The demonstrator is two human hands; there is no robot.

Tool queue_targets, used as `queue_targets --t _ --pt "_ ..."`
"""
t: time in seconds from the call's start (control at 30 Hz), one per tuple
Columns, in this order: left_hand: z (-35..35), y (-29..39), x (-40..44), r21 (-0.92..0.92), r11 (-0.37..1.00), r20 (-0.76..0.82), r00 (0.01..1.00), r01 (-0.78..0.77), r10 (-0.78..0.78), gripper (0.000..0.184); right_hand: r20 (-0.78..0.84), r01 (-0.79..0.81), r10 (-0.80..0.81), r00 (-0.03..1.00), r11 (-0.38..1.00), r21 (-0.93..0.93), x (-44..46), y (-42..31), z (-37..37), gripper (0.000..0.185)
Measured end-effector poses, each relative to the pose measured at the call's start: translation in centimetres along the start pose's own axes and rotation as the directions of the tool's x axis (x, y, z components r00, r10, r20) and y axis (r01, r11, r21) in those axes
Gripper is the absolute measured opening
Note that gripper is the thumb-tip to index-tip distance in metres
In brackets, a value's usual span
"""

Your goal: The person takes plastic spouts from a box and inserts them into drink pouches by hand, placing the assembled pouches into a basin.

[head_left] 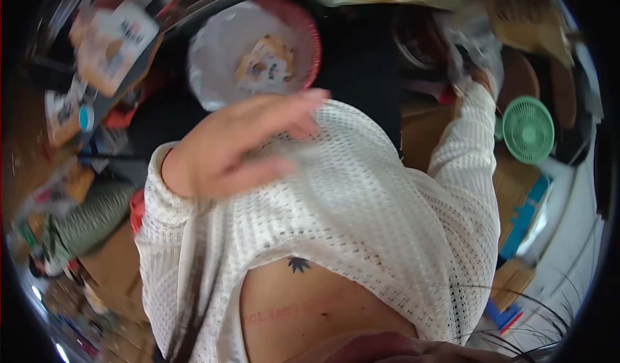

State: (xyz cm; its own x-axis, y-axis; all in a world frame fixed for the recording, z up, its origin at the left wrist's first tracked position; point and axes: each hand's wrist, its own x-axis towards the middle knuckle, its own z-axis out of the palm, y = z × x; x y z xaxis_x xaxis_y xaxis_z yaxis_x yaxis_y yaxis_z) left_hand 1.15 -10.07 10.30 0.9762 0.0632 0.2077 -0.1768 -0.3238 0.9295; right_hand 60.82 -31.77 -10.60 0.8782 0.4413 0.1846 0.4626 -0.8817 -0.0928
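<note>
My left hand point(239, 150) is in front of my chest, blurred by motion, its fingers stretched out and the thumb apart. Nothing shows in it. Just beyond its fingertips stands a red basin point(312, 37) lined with a whitish plastic sheet point(213, 53). Inside lies a small printed packet point(266, 64) in orange and white. Over at the right, my right hand point(479, 79) reaches out among crumpled clear plastic point(481, 43). That plastic and the blur hide its fingers, so I cannot tell whether it grips anything.
A green handheld fan point(528, 129) stands right of my right sleeve. Printed packets point(113, 50) are piled at the upper left, above a grey-green rolled bundle point(93, 217). A cardboard box with blue tape point(526, 211) is at the right, and a brown printed bag point(529, 14) at the upper right.
</note>
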Motion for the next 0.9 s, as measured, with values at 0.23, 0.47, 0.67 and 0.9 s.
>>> queue_targets --t 0.23,0.47,0.67,0.9 --pt "1.9 6.0 0.1 -0.281 0.913 -0.268 0.938 -0.295 0.220 0.034 0.109 -0.118 0.135 0.985 0.982 -0.147 -2.0 -0.2 0.4 0.050" --pt "1.0 6.7 0.6 -0.561 0.808 -0.256 0.966 -0.180 0.038 0.033 -0.089 0.056 -0.055 0.994 0.998 0.004 -6.2 -6.0 -1.6 0.045" --pt "4.6 14.2 -1.7 -0.586 0.800 -0.679 0.458 0.133 -0.574 0.028 -0.170 0.309 -0.272 0.947 0.917 0.252 -15.0 -14.3 -4.6 0.030" --pt "0.2 8.3 -3.4 -0.480 0.860 -0.370 0.929 -0.174 -0.019 0.039 -0.111 0.465 -0.459 0.881 0.804 0.370 -19.7 -19.9 -7.8 0.022"
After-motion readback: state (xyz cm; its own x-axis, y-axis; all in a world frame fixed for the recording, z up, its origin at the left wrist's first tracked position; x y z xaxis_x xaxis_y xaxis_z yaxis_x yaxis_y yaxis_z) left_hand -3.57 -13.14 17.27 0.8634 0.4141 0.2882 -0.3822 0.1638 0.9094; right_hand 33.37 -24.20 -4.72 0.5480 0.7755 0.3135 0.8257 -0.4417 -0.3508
